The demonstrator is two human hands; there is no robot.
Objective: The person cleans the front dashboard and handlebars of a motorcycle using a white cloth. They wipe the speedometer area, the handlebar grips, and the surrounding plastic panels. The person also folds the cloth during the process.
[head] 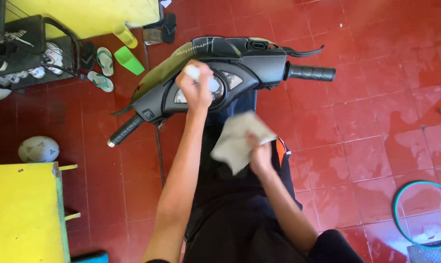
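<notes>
Looking down: a person's two bare arms reach over the front of a parked scooter (230, 63) on a red tiled floor (366, 122).
Left hand: the left hand (195, 87) is closed around a small pale object (193, 72), blurred and too indistinct to identify, held right over the instrument panel (220, 86).
Right hand: the right hand (259, 155) grips a grey cloth (237, 140) by its lower right part; the cloth hangs loose above the dark seat (230, 219), just below the panel.
Scooter: black handlebar housing with an olive front cover; one rubber grip (310, 73) points right, the other grip (127, 129) points lower left.
Left edge: a yellow desk (20, 209) fills the lower corner, with a grey ball (38, 149) on the floor just above it.
Top left: a green dustpan (128, 59) and pale green sandals (102, 70) lie beside a dark shoe rack (30, 53).
Right edge: a teal hose (401, 204) curves over wet tiles.
</notes>
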